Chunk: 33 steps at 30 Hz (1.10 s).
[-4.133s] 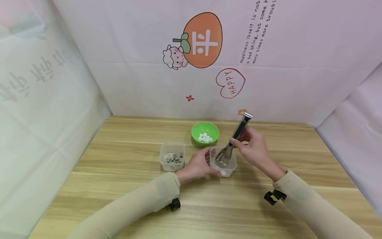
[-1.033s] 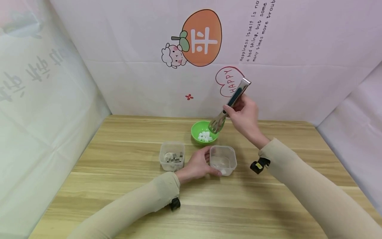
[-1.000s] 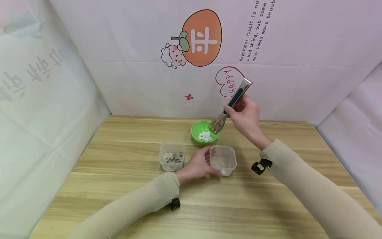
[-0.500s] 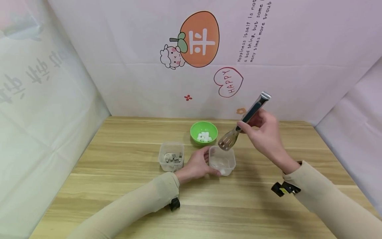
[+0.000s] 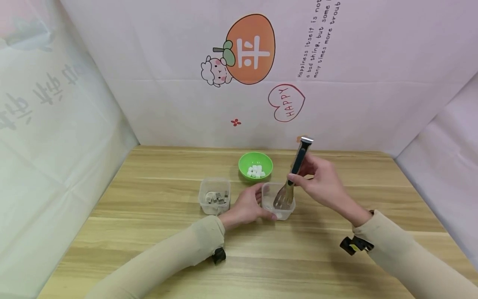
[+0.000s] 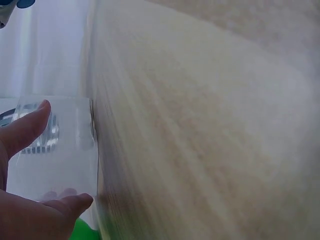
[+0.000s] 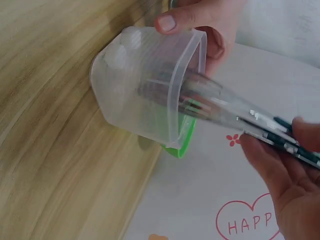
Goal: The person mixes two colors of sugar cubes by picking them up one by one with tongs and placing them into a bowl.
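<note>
My left hand (image 5: pixel 246 206) holds a clear plastic box (image 5: pixel 285 214) from its left side, thumb on the near wall and fingers at the far corner. My right hand (image 5: pixel 324 182) grips metal tongs (image 5: pixel 300 160) with dark handle inlays, between thumb and fingers. The slotted tips point down inside the box. In the right wrist view, two white pieces (image 7: pixel 120 52) show through the box wall near its bottom; the tongs' ends are blurred behind the plastic. Whether they touch a piece, I cannot tell. Behind the box, a green bowl (image 5: pixel 255 158) holds several white cubes (image 5: pixel 257 170).
Left of my left hand stands a second clear box (image 5: pixel 203 198) with several grey metallic cubes (image 5: pixel 218 198) in it. The wooden table (image 5: pixel 157 232) ends at a printed white cloth backdrop (image 5: pixel 179 120).
A second ago the tongs were over the green bowl. My right hand has since brought them right and down, back into the clear box. My left hand stays on the box.
</note>
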Motion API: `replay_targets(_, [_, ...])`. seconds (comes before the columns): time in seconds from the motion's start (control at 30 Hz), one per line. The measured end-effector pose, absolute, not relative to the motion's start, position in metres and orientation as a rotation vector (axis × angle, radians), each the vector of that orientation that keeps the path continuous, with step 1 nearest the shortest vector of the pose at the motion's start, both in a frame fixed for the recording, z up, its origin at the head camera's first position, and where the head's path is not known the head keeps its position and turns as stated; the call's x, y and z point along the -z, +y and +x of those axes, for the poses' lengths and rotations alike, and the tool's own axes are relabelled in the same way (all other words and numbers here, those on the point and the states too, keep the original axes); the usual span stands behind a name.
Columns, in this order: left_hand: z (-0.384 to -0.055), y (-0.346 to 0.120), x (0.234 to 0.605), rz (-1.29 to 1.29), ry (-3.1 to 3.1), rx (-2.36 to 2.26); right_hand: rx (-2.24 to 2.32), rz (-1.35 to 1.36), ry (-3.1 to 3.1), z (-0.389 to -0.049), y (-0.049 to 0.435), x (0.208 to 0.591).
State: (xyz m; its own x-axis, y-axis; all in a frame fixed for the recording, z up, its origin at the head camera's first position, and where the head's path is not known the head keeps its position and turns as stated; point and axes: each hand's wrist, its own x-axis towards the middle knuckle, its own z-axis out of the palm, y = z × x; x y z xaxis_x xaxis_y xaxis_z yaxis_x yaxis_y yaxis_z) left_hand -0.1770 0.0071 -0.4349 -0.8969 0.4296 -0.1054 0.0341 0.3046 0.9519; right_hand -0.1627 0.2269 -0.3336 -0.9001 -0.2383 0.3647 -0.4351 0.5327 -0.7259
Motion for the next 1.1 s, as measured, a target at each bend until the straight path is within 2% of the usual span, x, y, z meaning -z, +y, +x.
replay_targets(0.27, [-0.177, 0.007, 0.435, 0.412, 2.223, -1.631, -1.290, 0.711, -2.684, -0.174, 0.226, 0.339])
replay_targets(1.1, [-0.177, 0.006, 0.436, 0.424, 2.241, -1.620, -1.398, 0.666, -2.692, -0.190, 0.221, 0.344])
